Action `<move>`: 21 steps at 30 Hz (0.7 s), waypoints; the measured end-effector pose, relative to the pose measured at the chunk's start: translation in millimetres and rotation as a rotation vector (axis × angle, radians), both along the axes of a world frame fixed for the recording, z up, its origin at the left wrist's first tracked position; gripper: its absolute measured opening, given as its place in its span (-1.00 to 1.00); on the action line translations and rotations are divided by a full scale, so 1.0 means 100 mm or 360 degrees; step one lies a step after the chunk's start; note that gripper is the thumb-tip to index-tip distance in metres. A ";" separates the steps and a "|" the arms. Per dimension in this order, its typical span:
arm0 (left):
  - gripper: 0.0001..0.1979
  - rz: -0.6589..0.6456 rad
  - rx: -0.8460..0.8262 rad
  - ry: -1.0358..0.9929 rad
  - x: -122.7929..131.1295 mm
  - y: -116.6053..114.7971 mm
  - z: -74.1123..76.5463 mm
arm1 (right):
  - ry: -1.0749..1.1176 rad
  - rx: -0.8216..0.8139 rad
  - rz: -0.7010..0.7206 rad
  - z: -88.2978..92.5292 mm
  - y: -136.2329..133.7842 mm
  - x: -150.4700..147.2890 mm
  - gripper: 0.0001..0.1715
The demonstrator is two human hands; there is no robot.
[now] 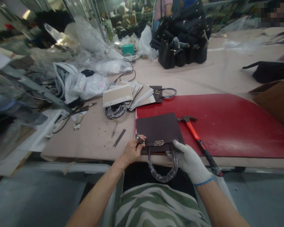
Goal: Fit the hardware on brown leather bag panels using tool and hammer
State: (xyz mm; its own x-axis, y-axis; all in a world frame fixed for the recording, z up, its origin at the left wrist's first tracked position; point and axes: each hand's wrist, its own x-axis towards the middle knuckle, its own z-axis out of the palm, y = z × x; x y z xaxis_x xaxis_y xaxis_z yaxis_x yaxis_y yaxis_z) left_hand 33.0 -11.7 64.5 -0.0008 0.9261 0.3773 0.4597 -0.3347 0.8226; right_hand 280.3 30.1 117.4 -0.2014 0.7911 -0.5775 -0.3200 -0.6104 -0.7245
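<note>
A dark brown handbag [158,129] lies flat on the near left corner of a red mat [227,123], its plastic-wrapped handle [163,175] hanging over the table edge towards me. My bare left hand [132,150] is closed on a small metal tool [139,137] at the bag's near left edge. My right hand [188,159], in a white knit glove, grips the bag's near right corner beside the handle. A gold clasp [159,142] sits between the two hands.
A hammer [198,140] with an orange and black handle lies on the mat right of the bag. Behind are stacked beige panels [130,94], another small bag [159,93], loose metal tools [119,137], plastic wrapping, black bags [180,47] and a cardboard box [274,101].
</note>
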 end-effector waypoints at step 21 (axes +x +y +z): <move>-0.68 0.0218 -0.0357 -0.1088 0.28 0.14 0.50 | 0.0121 -0.0059 -0.0373 -0.28 -0.47 -0.12 -0.36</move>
State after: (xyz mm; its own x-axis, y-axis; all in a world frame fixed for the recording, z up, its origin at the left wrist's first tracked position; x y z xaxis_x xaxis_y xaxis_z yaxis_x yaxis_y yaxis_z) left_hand 61.1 2.1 114.8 -0.2894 0.9558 0.0525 -0.1554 -0.1010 0.9827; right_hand 268.0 -17.3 89.2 -0.0589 0.7999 -0.5972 -0.5090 -0.5387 -0.6714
